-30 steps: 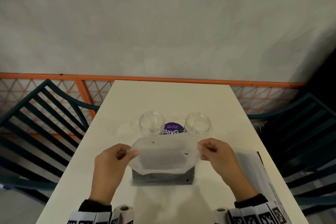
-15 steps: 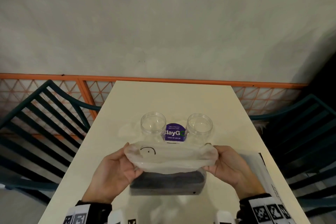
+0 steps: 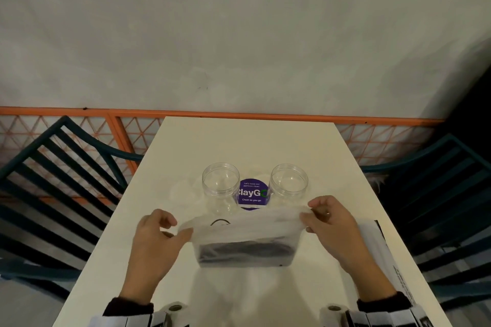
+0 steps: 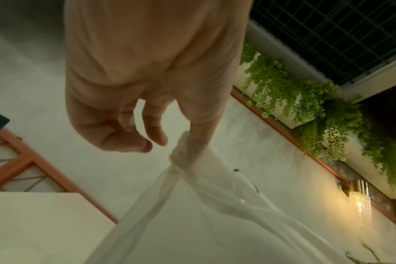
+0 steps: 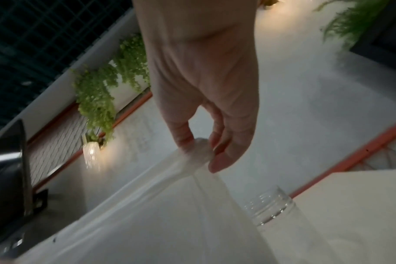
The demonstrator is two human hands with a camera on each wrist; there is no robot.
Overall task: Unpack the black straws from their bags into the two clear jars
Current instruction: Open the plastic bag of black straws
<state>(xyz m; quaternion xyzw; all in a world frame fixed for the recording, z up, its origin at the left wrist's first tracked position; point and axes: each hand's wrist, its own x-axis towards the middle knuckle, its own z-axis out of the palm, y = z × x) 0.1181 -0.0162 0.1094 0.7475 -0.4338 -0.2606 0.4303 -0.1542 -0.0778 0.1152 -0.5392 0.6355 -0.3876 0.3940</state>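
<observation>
- The left hand [image 3: 155, 243] pinches the left end of the bag's top edge; the left wrist view shows the plastic bunched against the thumb, with the other fingers [image 4: 155, 128] curled loosely beside it.
- The right hand [image 3: 332, 225] pinches the right end of the same edge, and in the right wrist view the film is gathered between its thumb and fingers [image 5: 222, 160].
- The bag [image 3: 247, 231] of cloudy white plastic hangs stretched between the two hands, which are well apart, one at each end of it.
- The black straws [image 3: 245, 251] lie as a dark mass along the bottom of the bag, below the level of both hands and between them.
- The bottom of the bag is just over the table [image 3: 247, 146]; whether it touches cannot be told.
- Two clear jars stand upright and open beyond the bag: the left jar [image 3: 220, 180] and the right jar [image 3: 289, 182].
- A round purple sticker [image 3: 252, 194] lies on the table between the jars.
- Another bag [image 3: 382, 255] lies flat on the table just beside the right forearm.
- A dark slatted chair [image 3: 53, 180] stands on each side of the table.
</observation>
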